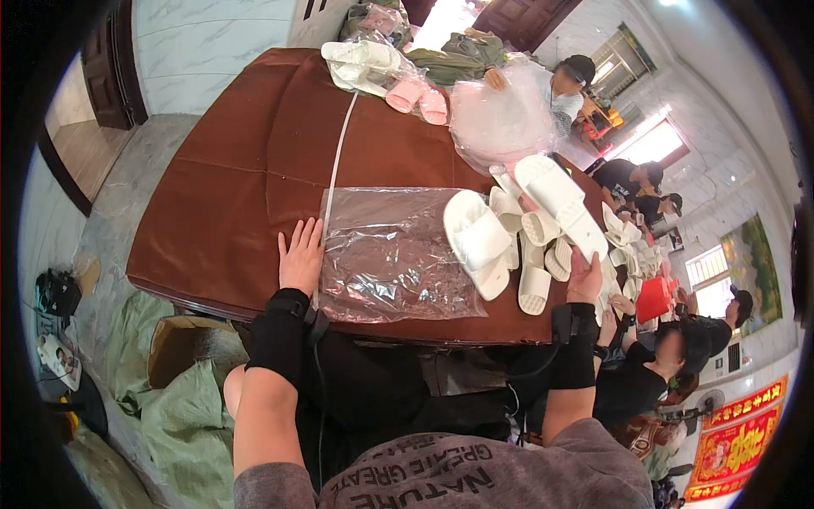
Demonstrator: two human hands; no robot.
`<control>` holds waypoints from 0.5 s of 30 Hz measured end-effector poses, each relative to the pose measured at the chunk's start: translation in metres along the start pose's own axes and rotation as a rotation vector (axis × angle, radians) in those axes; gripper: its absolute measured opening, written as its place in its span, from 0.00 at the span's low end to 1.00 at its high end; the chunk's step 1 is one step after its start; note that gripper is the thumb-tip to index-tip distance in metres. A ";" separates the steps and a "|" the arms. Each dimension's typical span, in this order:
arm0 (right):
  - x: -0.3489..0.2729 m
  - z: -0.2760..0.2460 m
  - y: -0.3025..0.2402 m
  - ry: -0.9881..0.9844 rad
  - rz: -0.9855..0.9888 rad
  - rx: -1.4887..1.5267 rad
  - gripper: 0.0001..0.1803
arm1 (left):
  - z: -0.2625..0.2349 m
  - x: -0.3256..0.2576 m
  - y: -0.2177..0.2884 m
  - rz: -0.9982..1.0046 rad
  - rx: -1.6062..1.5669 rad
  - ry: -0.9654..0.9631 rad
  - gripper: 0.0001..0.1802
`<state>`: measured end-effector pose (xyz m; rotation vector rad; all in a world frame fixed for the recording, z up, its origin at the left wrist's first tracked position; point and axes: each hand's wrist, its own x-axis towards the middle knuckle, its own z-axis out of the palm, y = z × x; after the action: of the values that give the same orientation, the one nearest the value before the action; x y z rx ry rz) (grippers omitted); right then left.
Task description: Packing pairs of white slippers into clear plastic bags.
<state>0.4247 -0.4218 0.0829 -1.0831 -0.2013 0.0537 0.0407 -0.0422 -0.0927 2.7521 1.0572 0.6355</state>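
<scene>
My left hand (301,253) lies flat with its fingers spread on the brown tabletop (225,204), beside the left edge of a clear plastic bag (390,263). In my right hand (584,276) is the near end of a white slipper (555,199), held up at a slant over other slippers. Another white slipper (477,242) rests partly on the bag's right side. Several more white slippers (534,276) lie in a loose pile between it and my right hand, partly overlapping.
Bagged white slippers (360,64) and pink slippers (417,97) lie at the far edge. A person (570,89) there touches a stack of clear bags (500,119). More people sit along the right side. An open cardboard box (191,348) and green sacks (182,416) stand at lower left.
</scene>
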 end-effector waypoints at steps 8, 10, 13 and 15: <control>0.135 -0.065 -0.076 -0.052 0.117 0.344 0.28 | 0.002 0.006 0.008 0.001 -0.029 0.009 0.29; 0.150 -0.080 -0.072 0.044 0.219 0.187 0.33 | 0.000 0.010 0.012 0.004 -0.031 0.000 0.30; 0.123 -0.058 -0.010 0.089 0.247 -0.195 0.28 | 0.000 0.010 0.011 0.009 -0.038 -0.032 0.31; 0.044 0.014 0.048 -0.220 -0.037 -0.363 0.23 | -0.008 0.003 0.000 -0.012 0.005 -0.038 0.30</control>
<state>0.4675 -0.3806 0.0525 -1.4352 -0.4415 0.1066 0.0394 -0.0408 -0.0847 2.7486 1.0674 0.5771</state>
